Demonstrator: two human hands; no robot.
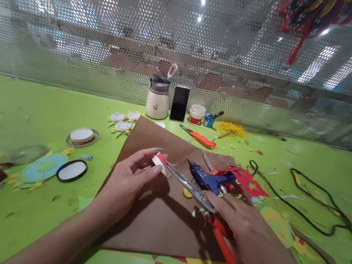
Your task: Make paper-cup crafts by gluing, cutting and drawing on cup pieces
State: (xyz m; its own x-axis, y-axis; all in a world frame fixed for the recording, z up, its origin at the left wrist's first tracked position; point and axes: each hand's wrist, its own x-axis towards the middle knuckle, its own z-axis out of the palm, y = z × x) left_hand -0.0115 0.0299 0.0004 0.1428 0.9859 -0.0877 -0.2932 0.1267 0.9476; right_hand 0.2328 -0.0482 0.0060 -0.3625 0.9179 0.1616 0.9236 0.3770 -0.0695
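A: So, going from the left, what does the left hand (133, 174) hold?

B: It pinches a small white roll of tape (158, 162) between thumb and fingertips, with a red paper scrap (165, 159) at its edge. The roll is above the brown card sheet (148, 217) on the green counter (15, 105).

A: And how will the roll handle?

B: I judge it light and stiff, a little slippery on the flat faces, so the rim is the better place to grip. The red scrap looks thin and soft; it can tear easily.

A: And the right hand (241, 226)?

B: It is closed around the orange handles of one pair of scissors (193, 191). The blades are a little apart, and their tips reach the red scrap.

A: How many other things do you count?

B: One blue glue gun (208, 179) just behind the scissors, one red cut paper with a star hole (250, 183), one black cable (315, 205) on the right. At the back stand one white bottle (158, 98), one dark phone (180, 103), two small pots (197, 114) and one orange cutter (200, 138).
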